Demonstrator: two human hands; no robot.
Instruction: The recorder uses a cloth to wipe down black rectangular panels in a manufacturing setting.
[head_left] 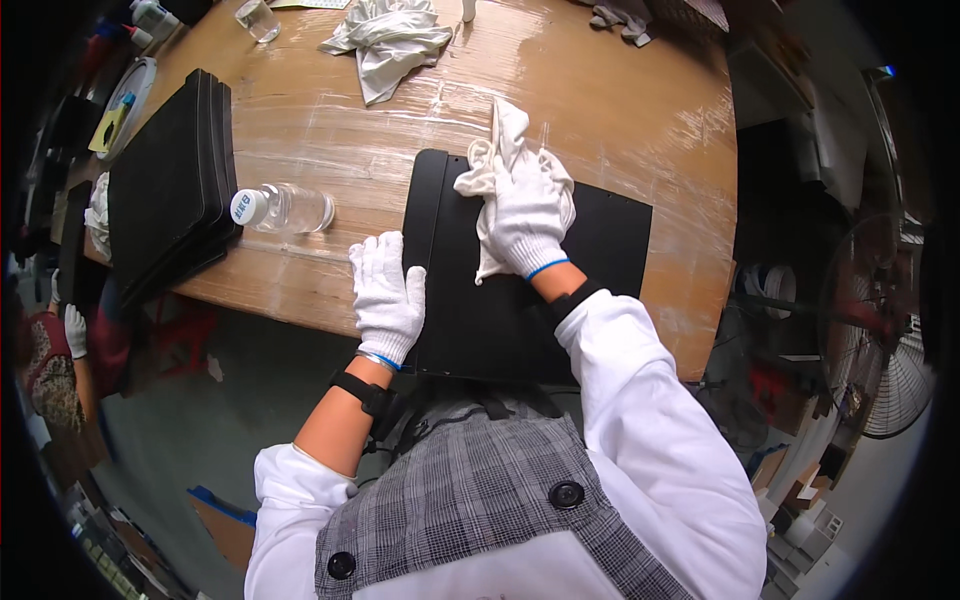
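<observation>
A flat black panel with a raised strip along its left side lies at the table's near edge, in front of me. My right hand, in a white knit glove, presses a crumpled white cloth onto the panel's upper middle. Part of the cloth sticks out beyond the fingers, and the rest is hidden under the palm. Gloved too, my left hand rests at the panel's left edge with its fingers stretched out, holding nothing. A clear bottle with a white cap lies on its side left of the panel.
Several black panels are stacked at the table's left. Toward the far side of the wooden table are a white cloth heap and a clear cup. A floor fan stands right; another person's gloved hand shows far left.
</observation>
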